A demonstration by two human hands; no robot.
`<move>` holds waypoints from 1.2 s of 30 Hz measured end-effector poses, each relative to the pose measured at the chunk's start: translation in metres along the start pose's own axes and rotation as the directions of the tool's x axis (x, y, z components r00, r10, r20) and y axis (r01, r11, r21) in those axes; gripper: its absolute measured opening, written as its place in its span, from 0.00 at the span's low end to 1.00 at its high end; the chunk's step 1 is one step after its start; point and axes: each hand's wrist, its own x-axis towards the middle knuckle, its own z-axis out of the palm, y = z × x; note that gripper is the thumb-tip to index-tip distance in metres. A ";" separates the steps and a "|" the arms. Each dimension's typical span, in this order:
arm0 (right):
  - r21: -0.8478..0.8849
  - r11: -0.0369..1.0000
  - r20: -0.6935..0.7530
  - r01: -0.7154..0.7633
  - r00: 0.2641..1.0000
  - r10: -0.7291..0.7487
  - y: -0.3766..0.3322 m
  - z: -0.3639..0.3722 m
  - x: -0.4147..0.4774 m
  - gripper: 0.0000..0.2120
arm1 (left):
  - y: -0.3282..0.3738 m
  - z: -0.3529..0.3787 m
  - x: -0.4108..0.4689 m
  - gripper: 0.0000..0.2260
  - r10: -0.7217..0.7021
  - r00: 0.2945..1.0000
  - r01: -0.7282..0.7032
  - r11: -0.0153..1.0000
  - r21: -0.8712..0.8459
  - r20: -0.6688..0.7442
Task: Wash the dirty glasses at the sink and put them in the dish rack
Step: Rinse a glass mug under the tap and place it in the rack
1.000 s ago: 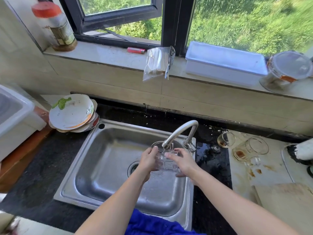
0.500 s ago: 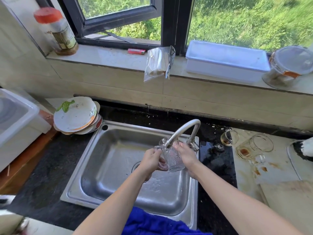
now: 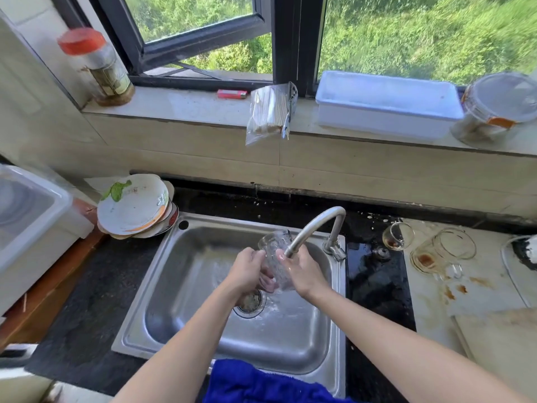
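Both hands I am steering hold one clear glass (image 3: 276, 254) over the sink (image 3: 186, 321); left hand (image 3: 247, 269) curled round its lower half, right hand (image 3: 302, 271) wrapped against its far side, thumb on the wall. Nearest me, below the hands, a blue cloth (image 3: 255, 382) hangs over the front rim; both bare forearms reach forward over it and converge at the middle of the basin, wrists level. The glass lies tilted, mouth pointing up and away to the left, its side just beside the end of the tap spout (image 3: 316, 225). I judge it is held so for water to run over the wall while the fingers rub; whether water is flowing I cannot tell. This looks like mid-wash, with racking yet to come. Right of the hands, well apart on a stained counter, three dirty glasses (image 3: 436, 254) wait. Left and beyond, soiled plates (image 3: 133, 205) are stacked at the sink's corner; further left is a white tub (image 3: 29, 216), possibly the rack. Farthest, a sill (image 3: 189, 106) carries a red-lidded jar (image 3: 98, 68).
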 end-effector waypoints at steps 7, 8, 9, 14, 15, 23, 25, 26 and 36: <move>0.059 0.998 0.031 0.037 0.999 -0.039 -0.011 -0.001 -0.007 0.12 | -0.017 -0.001 -0.006 0.08 -0.065 0.998 0.067 0.981 -0.182 0.018; 0.033 0.999 0.088 0.044 0.995 -0.047 -0.005 0.003 -0.017 0.18 | -0.020 -0.007 -0.004 0.08 -0.064 0.998 0.063 0.978 -0.198 -0.001; 0.053 0.998 0.138 0.029 0.990 -0.036 -0.004 0.001 -0.021 0.20 | -0.021 -0.012 -0.004 0.08 -0.056 0.998 0.056 0.980 -0.189 0.007; 0.292 0.956 0.060 -0.008 0.998 -0.010 -0.022 -0.016 0.006 0.13 | -0.014 -0.002 -0.009 0.08 -0.037 0.994 0.055 0.983 -0.172 0.106; 0.284 0.959 0.043 0.016 0.999 -0.029 -0.020 -0.015 0.009 0.13 | -0.012 0.003 -0.005 0.08 -0.037 0.999 0.043 0.982 -0.183 0.033; 0.255 0.967 -0.124 -0.022 0.991 0.055 0.004 -0.023 -0.001 0.26 | -0.016 0.056 0.015 0.16 0.008 0.957 -0.037 0.995 -0.094 -0.291; 0.182 0.983 -0.111 0.023 0.994 -0.003 0.009 -0.023 -0.012 0.30 | -0.019 0.058 0.025 0.22 -0.084 0.933 0.051 0.993 -0.103 -0.349; 0.156 0.987 -0.128 0.047 0.991 -0.027 0.009 -0.023 -0.016 0.32 | -0.020 0.061 0.028 0.23 -0.137 0.923 0.091 0.986 -0.143 -0.360; -0.223 0.935 -0.124 0.274 0.944 -0.307 0.019 -0.043 -0.033 0.39 | 0.002 0.053 0.024 0.12 -0.467 0.839 0.541 0.768 -0.342 0.278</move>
